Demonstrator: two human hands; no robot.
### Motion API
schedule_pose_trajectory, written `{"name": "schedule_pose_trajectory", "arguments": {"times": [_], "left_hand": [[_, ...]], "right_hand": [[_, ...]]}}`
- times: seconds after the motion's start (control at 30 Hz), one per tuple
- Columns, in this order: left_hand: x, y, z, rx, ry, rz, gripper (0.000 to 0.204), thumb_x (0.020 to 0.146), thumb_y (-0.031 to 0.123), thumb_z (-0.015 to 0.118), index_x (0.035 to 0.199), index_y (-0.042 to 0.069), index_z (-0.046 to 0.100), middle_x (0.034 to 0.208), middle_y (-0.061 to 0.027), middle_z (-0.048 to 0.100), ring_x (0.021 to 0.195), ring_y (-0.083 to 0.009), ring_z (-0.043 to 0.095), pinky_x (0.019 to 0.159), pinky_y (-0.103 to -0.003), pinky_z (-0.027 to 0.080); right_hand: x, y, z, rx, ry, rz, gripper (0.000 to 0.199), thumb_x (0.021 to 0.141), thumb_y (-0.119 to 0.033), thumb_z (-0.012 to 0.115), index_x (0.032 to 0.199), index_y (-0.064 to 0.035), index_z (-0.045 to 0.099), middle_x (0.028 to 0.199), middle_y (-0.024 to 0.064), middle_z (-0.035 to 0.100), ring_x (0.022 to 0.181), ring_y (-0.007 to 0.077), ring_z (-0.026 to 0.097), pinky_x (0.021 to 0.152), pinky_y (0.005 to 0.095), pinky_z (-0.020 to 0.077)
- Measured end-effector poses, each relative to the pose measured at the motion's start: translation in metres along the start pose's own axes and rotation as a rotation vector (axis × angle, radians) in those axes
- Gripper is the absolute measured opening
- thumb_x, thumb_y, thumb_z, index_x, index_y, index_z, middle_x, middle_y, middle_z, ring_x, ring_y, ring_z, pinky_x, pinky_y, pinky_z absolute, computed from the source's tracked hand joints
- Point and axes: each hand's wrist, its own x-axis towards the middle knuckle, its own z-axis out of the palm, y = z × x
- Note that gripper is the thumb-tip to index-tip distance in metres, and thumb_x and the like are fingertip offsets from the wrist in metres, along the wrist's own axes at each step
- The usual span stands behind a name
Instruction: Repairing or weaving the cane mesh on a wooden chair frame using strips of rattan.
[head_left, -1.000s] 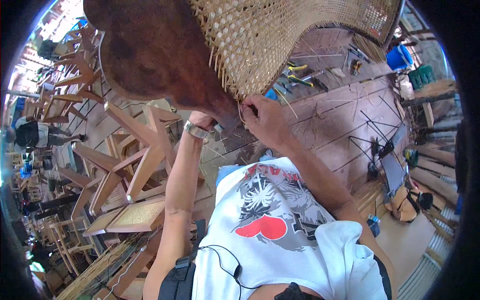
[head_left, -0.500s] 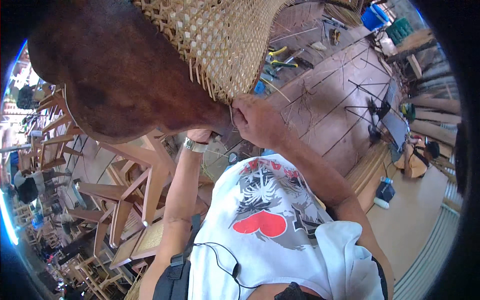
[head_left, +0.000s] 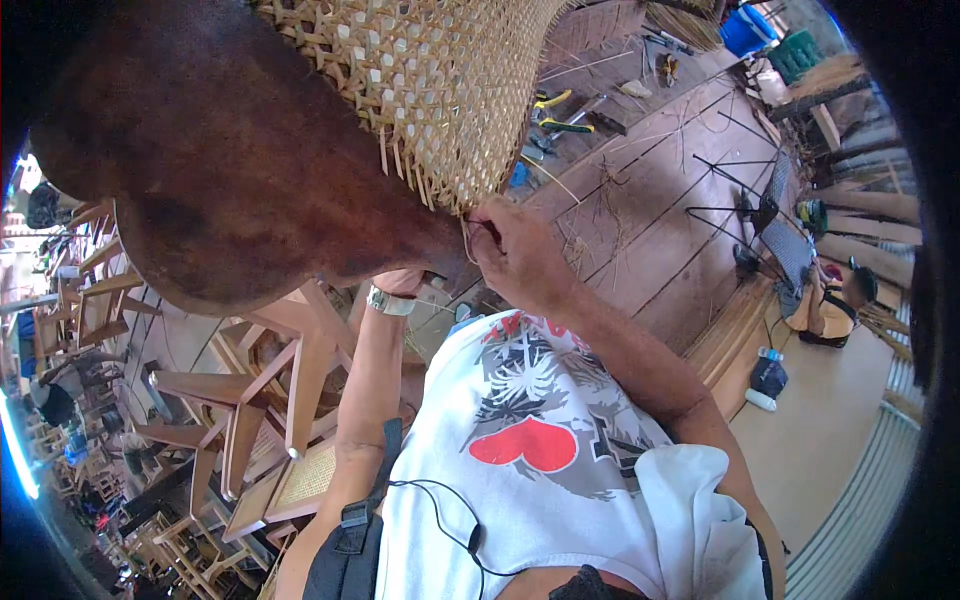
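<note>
A large dark brown wooden chair part (head_left: 230,190) with a curved edge fills the upper left. Woven cane (head_left: 440,90) in an open lattice is fixed along it, with short loose strand ends at its border. My right hand (head_left: 525,255) is closed in a pinch at the lower corner of the weave. A thin cane strand (head_left: 466,240) loops down from that corner into its fingers. Beneath the narrow end of the wood is my left hand (head_left: 402,282), a watch (head_left: 390,301) at its wrist. The wood hides most of its fingers.
Pliers (head_left: 566,126) with yellow-green handles and other tools lie on the planks beyond. Unfinished wooden chair frames (head_left: 245,420) stand at left. On the right, a person (head_left: 835,305) sits by a long board (head_left: 825,430). A blue bucket (head_left: 748,32) stands far right.
The chair part sits slightly lower and further left in view. My right hand remains at the weave's corner, its fingers turned a little, with the strand loop more visible.
</note>
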Motion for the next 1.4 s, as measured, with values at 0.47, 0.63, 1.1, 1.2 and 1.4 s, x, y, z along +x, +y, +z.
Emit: {"name": "schedule_pose_trajectory", "arguments": {"times": [0.47, 0.63, 1.1, 1.2, 1.4], "left_hand": [[-0.015, -0.027, -0.043, -0.005, 0.065, 0.098, 0.049, 0.092, 0.026, 0.063, 0.135, 0.01, 0.046, 0.131, -0.0058, 0.054, 0.114, -0.0215, 0.051, 0.102, -0.039, 0.041], [-0.014, -0.02, -0.013, -0.057, 0.091, 0.085, 0.046, 0.093, 0.024, 0.063, 0.133, 0.008, 0.046, 0.128, -0.006, 0.054, 0.113, -0.0216, 0.05, 0.102, -0.038, 0.041], [-0.017, 0.012, 0.031, 0.017, 0.051, 0.03, 0.046, 0.088, 0.023, 0.07, 0.127, 0.008, 0.051, 0.12, -0.0034, 0.059, 0.105, -0.0173, 0.054, 0.091, -0.034, 0.046], [-0.02, 0.022, 0.039, -0.04, 0.043, -0.023, 0.046, 0.087, 0.023, 0.07, 0.126, 0.009, 0.051, 0.118, -0.0023, 0.06, 0.104, -0.017, 0.055, 0.09, -0.035, 0.047], [-0.02, 0.012, 0.025, 0.023, 0.02, -0.03, 0.046, 0.086, 0.018, 0.071, 0.127, 0.01, 0.051, 0.119, -0.0029, 0.059, 0.106, -0.0181, 0.055, 0.091, -0.036, 0.048]], "right_hand": [[0.012, 0.0, -0.012, -0.203, -0.122, -0.238, 0.011, 0.081, -0.006, 0.061, 0.088, 0.0004, 0.057, 0.084, 0.0181, 0.06, 0.079, 0.0377, 0.059, 0.069, 0.0438, 0.048], [0.015, -0.006, -0.012, -0.188, -0.178, -0.207, 0.009, 0.081, -0.004, 0.059, 0.087, 0.0001, 0.054, 0.08, 0.0178, 0.056, 0.078, 0.0382, 0.059, 0.067, 0.0463, 0.0465], [0.017, 0.003, -0.009, -0.032, -0.148, -0.232, 0.007, 0.081, -0.002, 0.057, 0.086, 0.0002, 0.053, 0.078, 0.0178, 0.055, 0.075, 0.0397, 0.059, 0.065, 0.045, 0.046], [0.016, -0.001, -0.008, -0.057, -0.141, -0.199, 0.007, 0.081, -0.003, 0.057, 0.085, 0.0005, 0.053, 0.078, 0.0181, 0.055, 0.075, 0.0402, 0.058, 0.065, 0.045, 0.046], [0.013, -0.001, -0.005, -0.014, -0.083, -0.155, 0.007, 0.081, -0.003, 0.057, 0.087, 0.0011, 0.055, 0.079, 0.0191, 0.056, 0.075, 0.0404, 0.058, 0.067, 0.045, 0.0464]]}}
